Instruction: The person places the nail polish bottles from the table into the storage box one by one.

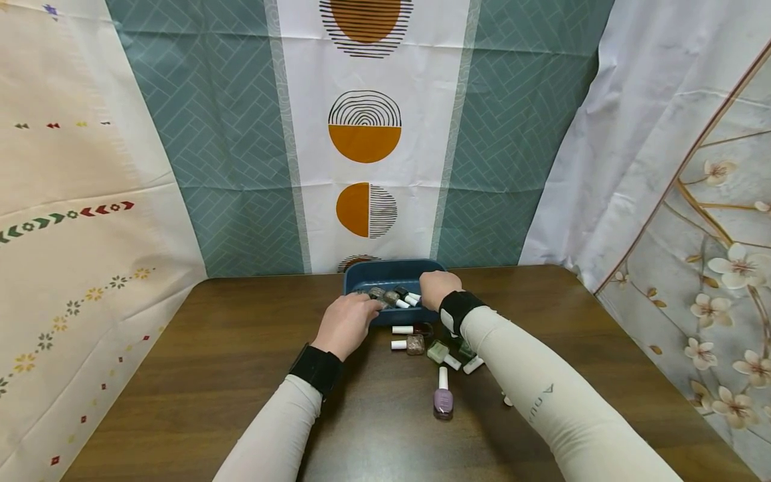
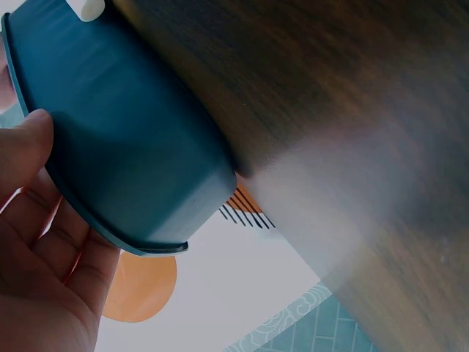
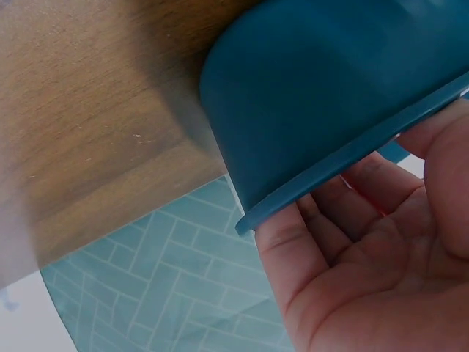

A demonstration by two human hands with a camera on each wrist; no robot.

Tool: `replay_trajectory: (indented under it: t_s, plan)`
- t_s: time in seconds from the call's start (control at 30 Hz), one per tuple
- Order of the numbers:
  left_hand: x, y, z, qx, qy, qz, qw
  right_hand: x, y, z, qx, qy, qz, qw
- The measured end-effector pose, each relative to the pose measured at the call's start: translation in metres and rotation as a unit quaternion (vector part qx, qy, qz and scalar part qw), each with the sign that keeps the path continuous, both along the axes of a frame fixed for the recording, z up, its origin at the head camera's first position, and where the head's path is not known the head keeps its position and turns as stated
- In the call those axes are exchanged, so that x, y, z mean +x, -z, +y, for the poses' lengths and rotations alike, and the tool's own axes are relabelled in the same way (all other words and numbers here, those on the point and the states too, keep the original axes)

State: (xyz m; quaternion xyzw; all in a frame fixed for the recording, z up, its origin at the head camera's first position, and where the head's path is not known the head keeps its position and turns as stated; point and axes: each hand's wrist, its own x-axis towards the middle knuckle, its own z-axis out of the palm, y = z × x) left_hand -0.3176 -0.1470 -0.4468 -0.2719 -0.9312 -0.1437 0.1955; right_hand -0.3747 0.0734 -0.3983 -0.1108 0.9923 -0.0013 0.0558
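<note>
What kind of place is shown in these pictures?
Probably a staged recording corner, not a lived-in room: printed fabric curtains hang as walls around a dark wooden table holding a dark blue plastic tub and small nail polish bottles.

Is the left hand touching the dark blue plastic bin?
Touching. In the left wrist view the left hand has its thumb pressed on the rim of the dark blue plastic bin.

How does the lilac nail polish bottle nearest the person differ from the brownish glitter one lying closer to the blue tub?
The lilac bottle lies alone, apart from the cluster, its white cap pointing away toward the blue tub; the brownish glitter bottle lies within the cluster, its white cap pointing left. The lilac one looks plain pale purple and rounded; the glitter one looks speckled and squarer. Both lie on their sides on the wooden table, untouched by either hand.
</note>
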Motion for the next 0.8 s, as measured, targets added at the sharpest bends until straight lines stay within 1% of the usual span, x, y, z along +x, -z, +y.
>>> replay_trajectory:
  t_s: [0.57, 0.7, 0.8]
  plan:
    - [0.0000, -0.0014, 0.0017, -0.006, 0.002, 0.002, 1.0000, -0.0018, 0.0022, 0.0037, -0.002, -0.015, -0.013, 1.000]
    - [0.0000, -0.0012, 0.0011, -0.005, 0.002, 0.005, 1.0000, -0.0011, 0.0031, 0.0053, -0.009, -0.027, -0.005, 1.000]
    - [-0.0001, -0.0007, 0.0003, -0.006, 0.002, 0.006, 1.0000, 0.0001, 0.0050, 0.0076, -0.027, -0.041, 0.016, 0.999]
